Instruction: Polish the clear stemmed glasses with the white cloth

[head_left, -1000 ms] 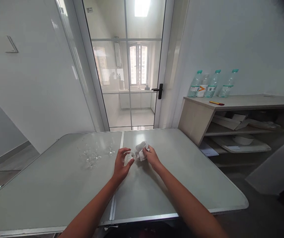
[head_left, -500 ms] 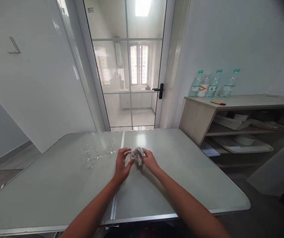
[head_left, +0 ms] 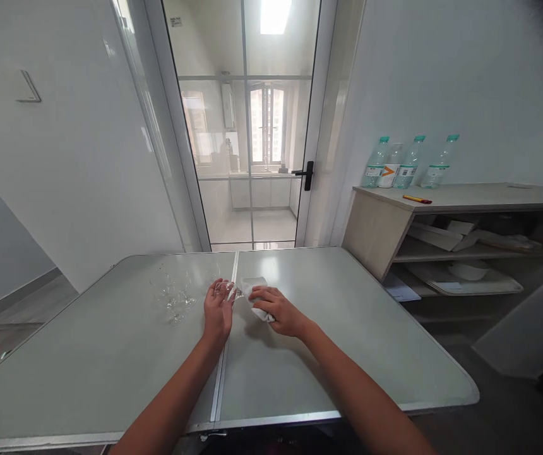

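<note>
My left hand (head_left: 218,311) is closed round a small clear stemmed glass (head_left: 228,291), held just above the grey table (head_left: 110,366) near its middle seam. My right hand (head_left: 277,311) rests on a white cloth (head_left: 252,289) that lies on the table right beside the glass; its fingers press down on the cloth. A cluster of several more clear stemmed glasses (head_left: 173,295) stands to the left of my left hand.
A glass door (head_left: 247,126) with a black handle (head_left: 305,175) stands behind the table. To the right is a wooden shelf unit (head_left: 442,208) with water bottles (head_left: 408,162) and a pen on top; papers lie on its lower shelves.
My left hand has carried the glass leftward, toward the cluster of glasses. My right hand has lowered the cloth onto the table and now lies flat on it.
</note>
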The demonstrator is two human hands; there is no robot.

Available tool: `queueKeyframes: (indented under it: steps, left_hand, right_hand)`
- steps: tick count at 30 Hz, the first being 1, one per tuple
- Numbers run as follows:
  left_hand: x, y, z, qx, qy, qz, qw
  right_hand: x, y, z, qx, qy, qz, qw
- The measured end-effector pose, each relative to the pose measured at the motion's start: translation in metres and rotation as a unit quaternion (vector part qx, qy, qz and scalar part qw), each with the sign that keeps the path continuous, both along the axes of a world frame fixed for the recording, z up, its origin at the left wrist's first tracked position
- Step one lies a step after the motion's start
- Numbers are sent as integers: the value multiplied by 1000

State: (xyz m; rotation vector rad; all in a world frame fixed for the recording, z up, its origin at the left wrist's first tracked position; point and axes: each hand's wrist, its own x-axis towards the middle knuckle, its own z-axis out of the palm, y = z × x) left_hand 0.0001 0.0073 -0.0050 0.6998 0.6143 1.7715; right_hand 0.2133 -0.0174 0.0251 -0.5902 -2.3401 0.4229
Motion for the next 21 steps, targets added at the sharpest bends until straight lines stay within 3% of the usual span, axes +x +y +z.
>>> queueKeyframes:
  steps: [4,6,8,10,13,16,18,21]
  left_hand:
    - [-2,2,-2,-5,-3,-10,1000]
    - [-2,1,0,16,6,0,1000]
    - [-1,-1,4,38,18,21,999]
    - [1,-5,8,59,39,45,997]
    - [7,-13,13,84,90,76,989]
    - [15,-23,16,108,179,99,973]
    - [20,-28,15,137,238,99,956]
    - [23,-32,13,186,305,96,929]
  right_hand:
    - [-1,-4,2,-41,63,7,997]
    - [-2,-3,1,-102,157,-37,982]
    - [-5,0,-3,-182,268,-108,940]
    - [-9,5,-10,-286,354,-151,877]
    - [-20,12,-23,-462,398,-114,784]
    - [-29,15,-34,-565,410,-71,712]
    - [-30,17,-37,-586,421,-78,688]
    - [-23,21,-37,-590,421,-97,682]
